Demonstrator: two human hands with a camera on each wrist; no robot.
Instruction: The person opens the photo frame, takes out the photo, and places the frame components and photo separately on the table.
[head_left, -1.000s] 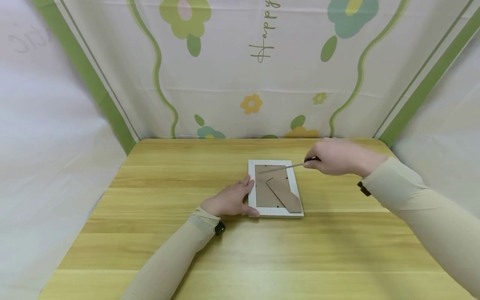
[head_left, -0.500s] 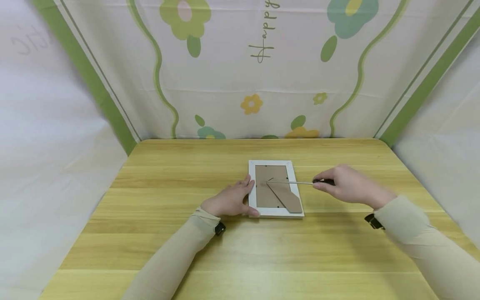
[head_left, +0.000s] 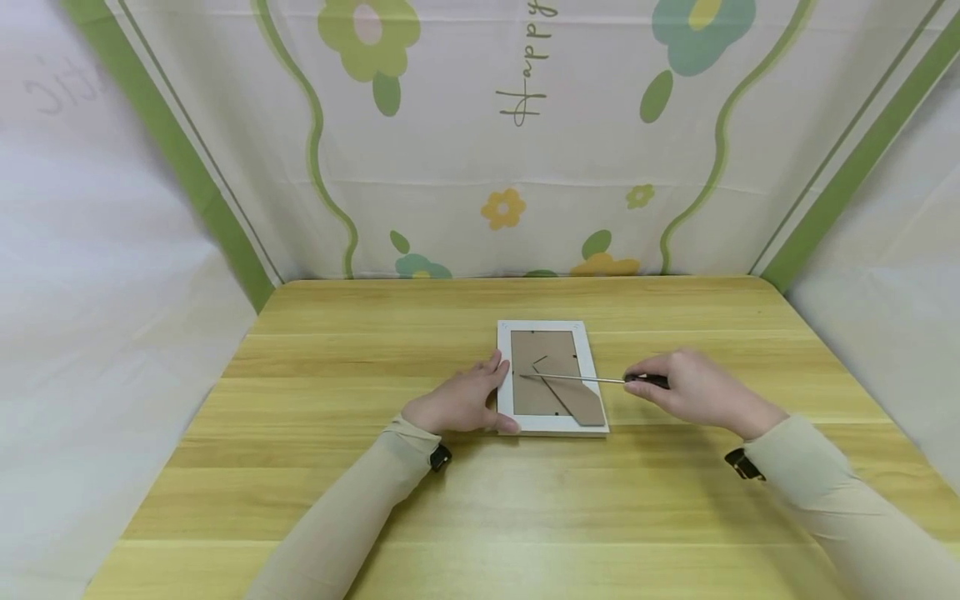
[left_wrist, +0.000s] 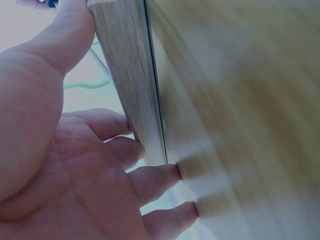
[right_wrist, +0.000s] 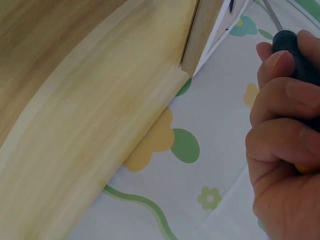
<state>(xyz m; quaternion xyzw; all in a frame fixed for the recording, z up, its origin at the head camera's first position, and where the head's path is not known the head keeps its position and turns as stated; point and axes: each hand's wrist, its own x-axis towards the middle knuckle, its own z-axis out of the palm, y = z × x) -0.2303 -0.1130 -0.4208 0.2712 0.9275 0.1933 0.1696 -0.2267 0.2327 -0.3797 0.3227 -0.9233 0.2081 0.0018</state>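
The white picture frame lies brown back up on the table, nearer the far edge, about midway between the left and right edges. My left hand touches its left side, fingers spread and loose. My right hand curls tight round the handle of a screwdriver, and its thin rod reaches over the frame; I can't tell if the tip touches. The table is shiny yellow wood with round far corners. Behind its far edge hangs a white cloth with flowers and "Happy" turned sideways. Green strips slant down beside it, and pale sheets hang past the left and right edges.
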